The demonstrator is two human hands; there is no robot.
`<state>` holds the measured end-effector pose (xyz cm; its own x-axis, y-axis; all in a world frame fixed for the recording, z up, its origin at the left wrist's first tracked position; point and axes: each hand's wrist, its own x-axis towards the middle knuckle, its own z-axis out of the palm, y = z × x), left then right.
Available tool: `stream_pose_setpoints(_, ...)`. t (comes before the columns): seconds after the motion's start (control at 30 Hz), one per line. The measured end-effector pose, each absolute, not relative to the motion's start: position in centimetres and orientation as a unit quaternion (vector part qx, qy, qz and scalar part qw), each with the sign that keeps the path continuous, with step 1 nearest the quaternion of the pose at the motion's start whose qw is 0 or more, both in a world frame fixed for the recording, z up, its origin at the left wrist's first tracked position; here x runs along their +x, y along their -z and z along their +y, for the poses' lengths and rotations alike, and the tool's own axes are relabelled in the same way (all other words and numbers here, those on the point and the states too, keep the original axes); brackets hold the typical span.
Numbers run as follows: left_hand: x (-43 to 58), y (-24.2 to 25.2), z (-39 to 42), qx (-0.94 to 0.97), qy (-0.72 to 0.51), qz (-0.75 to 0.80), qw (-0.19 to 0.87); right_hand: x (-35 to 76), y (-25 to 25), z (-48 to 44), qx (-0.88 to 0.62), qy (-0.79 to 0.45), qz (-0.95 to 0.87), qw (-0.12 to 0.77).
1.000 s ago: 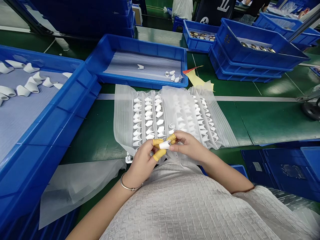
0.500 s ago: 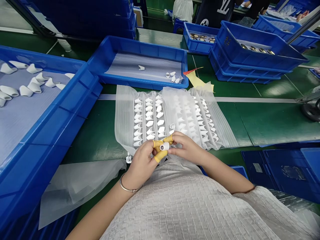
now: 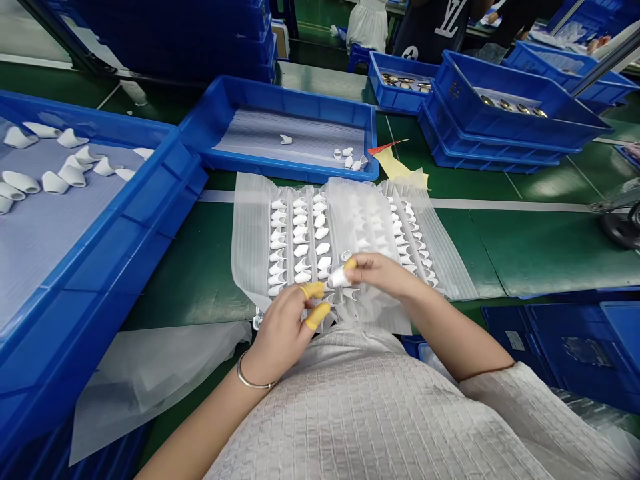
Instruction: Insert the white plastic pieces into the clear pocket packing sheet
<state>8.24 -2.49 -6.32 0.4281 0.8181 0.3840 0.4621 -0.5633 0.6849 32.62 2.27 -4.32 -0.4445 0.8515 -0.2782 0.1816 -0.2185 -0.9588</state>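
Observation:
My right hand [image 3: 375,272], with a yellow cover on a fingertip, pinches a small white piece [image 3: 339,278] above the near edge of a translucent foam sheet [image 3: 250,233]. Just left of that piece is my left hand [image 3: 293,313]; its thumb and index finger wear yellow covers and are spread apart with nothing between them. Rows of small white pieces [image 3: 301,251] lie in the folds of the sheet, and a translucent flap covers some of them.
A blue tray [image 3: 295,167] behind the sheet holds several white pieces. Another blue tray [image 3: 150,193] at left holds larger-looking ones. Stacked blue bins [image 3: 500,143] stand at back right. Yellow paper [image 3: 400,167] lies by the sheet. People are beyond.
The white piece has passed from my left fingers into my right hand's pinch, a little right and up. My left finger and thumb have parted.

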Motion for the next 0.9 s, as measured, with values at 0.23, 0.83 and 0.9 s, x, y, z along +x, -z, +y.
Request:
stream_pose_setpoints(0.23, 7.9, 6.5, -2.8, 0.749, -0.390, 0.432, 0.318, 33.6, 6.2, 7.3, -0.671, -0.204, -0.700, 0.132)
stream_pose_setpoints(0.83, 8.3, 7.0, -2.3, 0.743, -0.348, 0.446, 0.359, 31.4, 5.2, 5.3, -0.614, -0.098, -0.783, 0.006)
stream_pose_setpoints(0.9, 8.3, 6.9, -2.3, 0.745, -0.345, 0.446, 0.357, 31.2, 5.6, 5.0, -0.607, -0.100, -0.788, -0.020)
